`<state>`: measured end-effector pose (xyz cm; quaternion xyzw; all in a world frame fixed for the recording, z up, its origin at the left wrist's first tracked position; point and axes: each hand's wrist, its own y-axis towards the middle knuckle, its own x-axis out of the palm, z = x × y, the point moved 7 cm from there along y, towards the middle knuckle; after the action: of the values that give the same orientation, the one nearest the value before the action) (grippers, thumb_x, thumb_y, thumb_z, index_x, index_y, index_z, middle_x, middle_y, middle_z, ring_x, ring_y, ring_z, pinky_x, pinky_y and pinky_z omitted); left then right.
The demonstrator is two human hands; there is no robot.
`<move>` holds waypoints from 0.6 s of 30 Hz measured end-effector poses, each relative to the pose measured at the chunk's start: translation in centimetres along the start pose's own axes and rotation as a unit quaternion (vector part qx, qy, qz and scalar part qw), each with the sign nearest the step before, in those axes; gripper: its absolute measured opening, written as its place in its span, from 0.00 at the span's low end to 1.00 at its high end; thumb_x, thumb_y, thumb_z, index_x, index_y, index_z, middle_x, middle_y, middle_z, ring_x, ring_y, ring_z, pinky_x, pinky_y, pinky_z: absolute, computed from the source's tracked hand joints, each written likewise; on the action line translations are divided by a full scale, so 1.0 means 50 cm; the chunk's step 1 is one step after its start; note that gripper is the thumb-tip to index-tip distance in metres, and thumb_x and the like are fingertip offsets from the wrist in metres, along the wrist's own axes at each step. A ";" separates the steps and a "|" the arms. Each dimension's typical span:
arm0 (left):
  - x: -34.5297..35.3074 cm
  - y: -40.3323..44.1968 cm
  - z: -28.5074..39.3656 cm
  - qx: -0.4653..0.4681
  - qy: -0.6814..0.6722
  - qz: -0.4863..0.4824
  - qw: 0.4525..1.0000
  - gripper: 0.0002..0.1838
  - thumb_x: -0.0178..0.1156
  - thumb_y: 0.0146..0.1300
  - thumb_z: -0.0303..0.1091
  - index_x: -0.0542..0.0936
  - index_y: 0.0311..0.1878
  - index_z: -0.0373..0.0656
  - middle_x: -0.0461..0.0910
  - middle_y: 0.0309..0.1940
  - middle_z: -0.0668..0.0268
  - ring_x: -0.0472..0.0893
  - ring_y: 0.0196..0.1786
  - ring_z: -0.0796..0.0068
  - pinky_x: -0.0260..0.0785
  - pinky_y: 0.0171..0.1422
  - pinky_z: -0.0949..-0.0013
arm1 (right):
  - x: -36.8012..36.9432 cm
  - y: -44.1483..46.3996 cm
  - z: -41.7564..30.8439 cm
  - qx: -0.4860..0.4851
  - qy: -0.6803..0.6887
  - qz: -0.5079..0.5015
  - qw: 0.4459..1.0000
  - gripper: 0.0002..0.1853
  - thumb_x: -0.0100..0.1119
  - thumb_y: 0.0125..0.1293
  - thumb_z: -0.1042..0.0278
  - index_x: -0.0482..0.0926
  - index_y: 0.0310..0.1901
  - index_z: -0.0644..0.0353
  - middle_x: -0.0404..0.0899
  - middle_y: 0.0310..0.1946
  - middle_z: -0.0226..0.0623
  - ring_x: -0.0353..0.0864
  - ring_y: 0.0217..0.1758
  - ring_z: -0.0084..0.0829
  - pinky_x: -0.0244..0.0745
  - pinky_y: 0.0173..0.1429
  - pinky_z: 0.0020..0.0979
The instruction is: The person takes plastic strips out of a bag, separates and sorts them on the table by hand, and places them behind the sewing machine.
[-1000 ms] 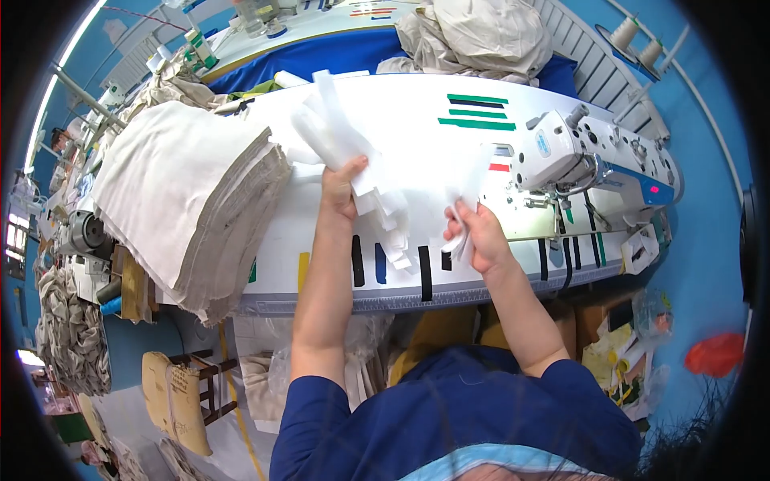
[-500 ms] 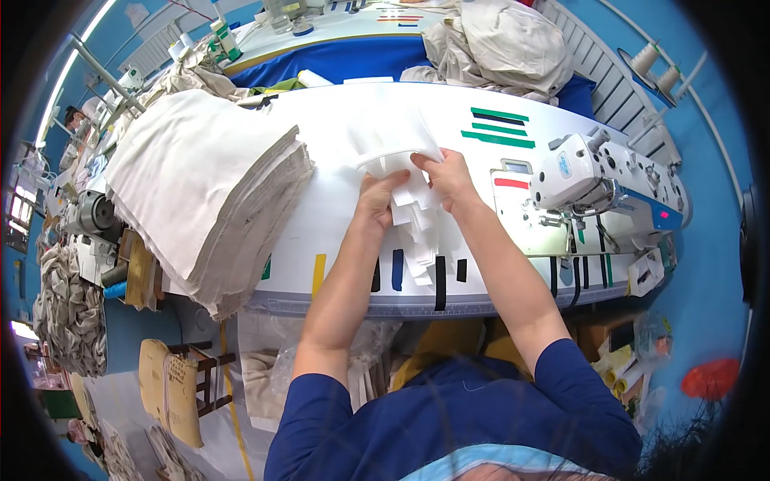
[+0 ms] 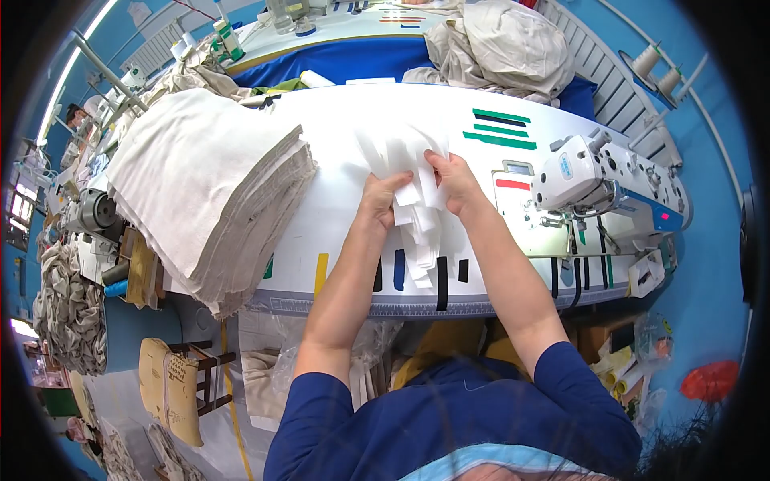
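Left hand (image 3: 382, 197): grip holding white strips (image 3: 419, 232), thumb on top.
Right hand (image 3: 455, 184): grip holding strips opposite.
Strips: over table (image 3: 335, 210), lower ends staggered, between fabric stack (image 3: 200, 176) and machine (image 3: 568, 170).

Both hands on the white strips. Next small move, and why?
Probably draw the hands together slightly and square up the white strips: their near ends look staggered and their far ends fan apart. The left hand and right hand already grip them from opposite sides, over the white table, so evening them up looks easy from here.
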<state>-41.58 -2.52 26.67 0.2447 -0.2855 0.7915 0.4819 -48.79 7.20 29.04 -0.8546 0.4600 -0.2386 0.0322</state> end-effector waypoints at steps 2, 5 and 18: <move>-0.005 0.008 -0.005 0.000 0.003 -0.004 1.000 0.22 0.59 0.52 0.19 0.69 0.52 0.29 0.78 0.40 0.52 0.82 0.41 0.60 0.80 0.45 0.60 | -0.014 -0.010 -0.009 0.012 0.003 0.014 1.000 0.14 0.54 0.65 0.66 0.72 0.48 0.65 0.77 0.40 0.38 0.79 0.36 0.28 0.76 0.37 0.31; -0.019 0.004 0.005 -0.008 0.016 0.031 0.999 0.20 0.60 0.52 0.19 0.70 0.50 0.28 0.78 0.37 0.53 0.82 0.39 0.61 0.80 0.44 0.60 | -0.069 -0.026 -0.036 0.000 -0.095 0.037 0.995 0.15 0.50 0.62 0.71 0.69 0.50 0.65 0.76 0.37 0.40 0.79 0.34 0.31 0.77 0.34 0.32; -0.069 0.001 0.012 -0.053 -0.027 0.080 0.995 0.16 0.60 0.52 0.21 0.72 0.44 0.26 0.78 0.35 0.51 0.82 0.35 0.58 0.81 0.39 0.59 | -0.150 -0.172 -0.055 -0.189 -0.521 0.121 0.823 0.44 0.57 0.52 0.69 0.45 0.68 0.70 0.67 0.56 0.61 0.70 0.59 0.48 0.64 0.62 0.35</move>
<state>-40.15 -5.10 24.82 0.2166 -0.3590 0.8043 0.4211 -46.83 18.60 31.02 -0.7783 0.5107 0.3399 0.1340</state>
